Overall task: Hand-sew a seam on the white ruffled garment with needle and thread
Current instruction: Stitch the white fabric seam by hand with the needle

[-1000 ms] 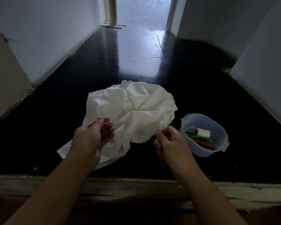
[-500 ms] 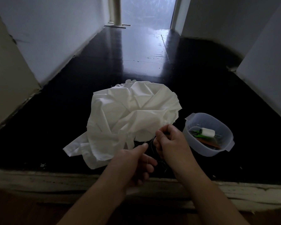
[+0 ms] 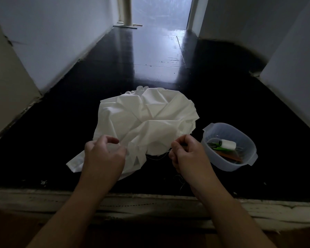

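Left hand (image 3: 104, 154) curls at the near edge of the white garment (image 3: 147, 122); can't tell if it's actually gripping. Right hand (image 3: 188, 154) pinches thread (image 3: 159, 157). The crumpled cloth on the black floor (image 3: 222, 97) looks light and floppy, so I'd hold it right beside the seam.

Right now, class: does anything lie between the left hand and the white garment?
Nothing visible does. The left hand is already at the garment, over its near edge. The tub sits off to the right, clear of both.
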{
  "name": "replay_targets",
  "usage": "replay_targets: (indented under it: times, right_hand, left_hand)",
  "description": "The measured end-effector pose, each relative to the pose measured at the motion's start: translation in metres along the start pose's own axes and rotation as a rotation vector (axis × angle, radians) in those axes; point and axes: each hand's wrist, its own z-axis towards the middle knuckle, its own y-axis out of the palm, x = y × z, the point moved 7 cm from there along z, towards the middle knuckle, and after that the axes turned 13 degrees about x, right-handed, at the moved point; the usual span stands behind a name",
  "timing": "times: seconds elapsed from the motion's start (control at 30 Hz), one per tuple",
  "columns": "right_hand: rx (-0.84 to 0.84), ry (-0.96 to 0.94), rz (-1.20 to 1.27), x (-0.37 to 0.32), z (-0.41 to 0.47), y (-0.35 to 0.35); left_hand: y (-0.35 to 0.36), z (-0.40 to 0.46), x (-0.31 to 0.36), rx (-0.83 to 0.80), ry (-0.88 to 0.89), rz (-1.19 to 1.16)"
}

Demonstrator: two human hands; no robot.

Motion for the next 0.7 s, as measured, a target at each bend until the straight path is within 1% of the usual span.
replay_targets:
  times: [0.1, 0.17, 0.23, 0.3, 0.37, 0.47, 0.5, 0.57, 0.6, 0.67, 0.7]
  right_hand:
    - [-0.004, 0.007, 0.002, 0.000, 0.000, 0.001]
    - [-0.008, 0.016, 0.020, 0.001, 0.000, 0.001]
    - [-0.012, 0.018, 0.023, 0.001, 0.000, 0.001]
    - [-0.018, 0.017, 0.020, 0.002, -0.001, 0.001]
    - [-0.018, 0.019, 0.012, 0.002, -0.001, 0.001]
    - [-0.007, 0.018, 0.011, 0.002, -0.001, 0.000]
    - [-0.005, 0.019, 0.016, 0.002, 0.000, 0.000]
    - [-0.007, 0.020, 0.019, 0.002, 0.000, 0.000]
    - [-0.010, 0.020, 0.018, 0.002, -0.001, 0.000]
    - [-0.016, 0.023, 0.015, 0.003, -0.002, 0.001]
    - [-0.018, 0.022, 0.010, 0.003, -0.002, 0.002]
  left_hand:
    - [0.006, -0.006, 0.005, -0.044, 0.066, 0.055]
    - [0.009, -0.003, 0.006, -0.067, 0.063, 0.079]
    - [0.009, 0.000, 0.003, -0.085, 0.043, 0.061]
    - [0.008, 0.001, 0.001, -0.090, 0.032, -0.006]
    - [0.004, 0.000, 0.005, -0.050, 0.075, -0.042]
    - [-0.011, -0.004, 0.019, 0.085, 0.215, -0.019]
    - [-0.015, -0.004, 0.022, 0.109, 0.230, -0.020]
    - [-0.015, -0.001, 0.022, 0.073, 0.171, -0.025]
    - [-0.010, 0.000, 0.018, 0.003, 0.087, -0.068]
    - [0.010, -0.010, 0.011, -0.206, -0.126, -0.180]
    - [0.020, -0.021, 0.011, -0.306, -0.203, -0.212]
